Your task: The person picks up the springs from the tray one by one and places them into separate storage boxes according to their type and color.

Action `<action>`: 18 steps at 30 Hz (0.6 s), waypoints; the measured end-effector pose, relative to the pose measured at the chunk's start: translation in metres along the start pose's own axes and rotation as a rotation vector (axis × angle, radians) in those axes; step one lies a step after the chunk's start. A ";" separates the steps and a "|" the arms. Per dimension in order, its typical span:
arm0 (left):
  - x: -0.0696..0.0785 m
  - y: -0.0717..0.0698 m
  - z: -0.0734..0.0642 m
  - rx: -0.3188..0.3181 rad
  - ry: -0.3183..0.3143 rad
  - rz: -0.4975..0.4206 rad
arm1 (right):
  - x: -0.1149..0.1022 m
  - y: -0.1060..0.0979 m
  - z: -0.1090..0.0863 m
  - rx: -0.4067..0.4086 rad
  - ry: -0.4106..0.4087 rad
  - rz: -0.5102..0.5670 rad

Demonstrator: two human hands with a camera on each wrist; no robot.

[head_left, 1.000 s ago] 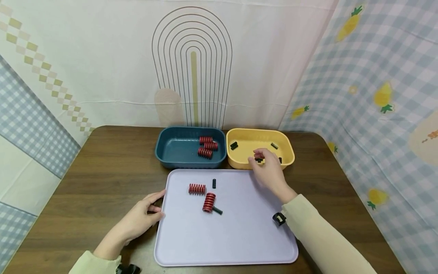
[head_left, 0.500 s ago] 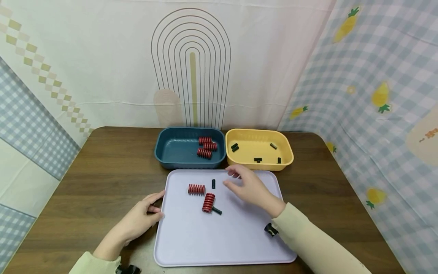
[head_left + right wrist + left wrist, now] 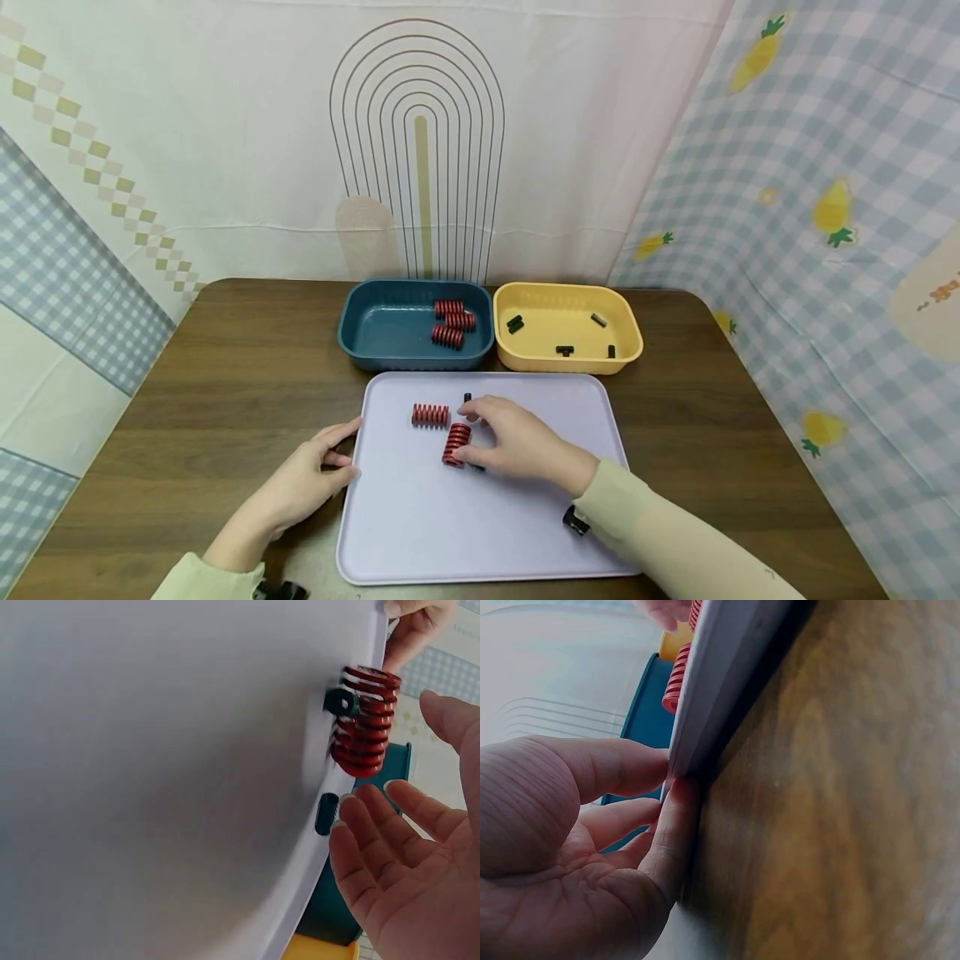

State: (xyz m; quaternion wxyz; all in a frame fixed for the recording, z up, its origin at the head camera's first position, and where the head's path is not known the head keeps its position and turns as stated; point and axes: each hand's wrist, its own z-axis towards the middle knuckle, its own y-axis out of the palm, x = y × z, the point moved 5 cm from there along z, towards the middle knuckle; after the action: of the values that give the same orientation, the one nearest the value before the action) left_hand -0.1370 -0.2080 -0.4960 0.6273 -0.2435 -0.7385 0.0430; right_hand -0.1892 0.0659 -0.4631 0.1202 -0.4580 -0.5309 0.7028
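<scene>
My left hand (image 3: 307, 479) holds the left rim of a pale lilac tray (image 3: 510, 533); in the left wrist view its thumb and a finger meet at the tray's edge. Over the tray, my right hand (image 3: 525, 442) hovers with thumb and fingers spread either side of an upright-lying red coil spring (image 3: 369, 724). A gap shows between that spring and the fingers in the right wrist view. A small dark green spring (image 3: 342, 703) lies against it, and a black spring (image 3: 326, 814) sits near the fingertips. Another red spring (image 3: 431, 415) lies to the left.
Behind the tray stand a dark blue bin (image 3: 386, 337) with several red springs (image 3: 447, 336) and a yellow bin (image 3: 540, 333) with several small dark springs (image 3: 514, 323). Both rest on a brown wooden table (image 3: 247, 358), with a patterned cloth (image 3: 262, 142) behind.
My right hand has moved left and nearer from above the yellow bin to the red spring on the tray. A small dark piece now lies uncovered in that bin. My left hand stays put.
</scene>
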 end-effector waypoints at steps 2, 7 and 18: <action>0.000 0.000 0.000 0.001 0.000 -0.001 | 0.000 0.003 0.000 -0.008 0.004 -0.014; 0.001 0.000 0.000 0.000 0.002 0.001 | -0.001 0.009 -0.001 -0.033 0.016 -0.039; -0.001 0.000 0.001 0.001 0.007 -0.004 | -0.004 0.013 0.000 -0.042 0.027 -0.073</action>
State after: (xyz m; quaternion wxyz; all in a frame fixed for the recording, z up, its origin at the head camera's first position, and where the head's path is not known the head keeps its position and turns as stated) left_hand -0.1375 -0.2084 -0.4966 0.6299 -0.2420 -0.7368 0.0412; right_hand -0.1828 0.0585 -0.4723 0.1433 -0.4500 -0.5601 0.6806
